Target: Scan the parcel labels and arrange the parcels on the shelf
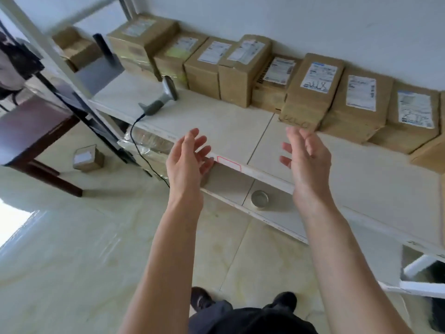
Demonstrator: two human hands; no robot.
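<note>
Head view. The left hand point(186, 160) and the right hand point(307, 154) are raised side by side above the front edge of the white shelf board point(231, 131), palms turned toward each other; the fingers of both are spread and loosely bent, and neither hand holds or touches anything. Along the back of the shelf, against the pale wall point(313, 20), stands a row of brown cardboard parcels point(240, 75), each bearing a white printed label on its upper face; the parcels stand close together, most touching their neighbours. One parcel with handwriting on its label point(313, 90) sits just beyond the right hand's fingertips, apart from them. A grey handheld barcode scanner point(161, 97) rests on the left part of the shelf board, well apart from both hands, and its black cable point(137, 143) drops over the shelf edge toward the floor. Behind the scanner stands a dark grey angled stand point(103, 66), and a further brown box point(77, 49) sits beyond the white shelf upright point(48, 51). On the lower shelf lies a round metal tin point(259, 200). On the pale tiled floor point(72, 237) sits a small cardboard parcel with a white label point(88, 159), beside a dark wooden table point(31, 131). The person's dark shoes point(201, 298) show at the bottom.
</note>
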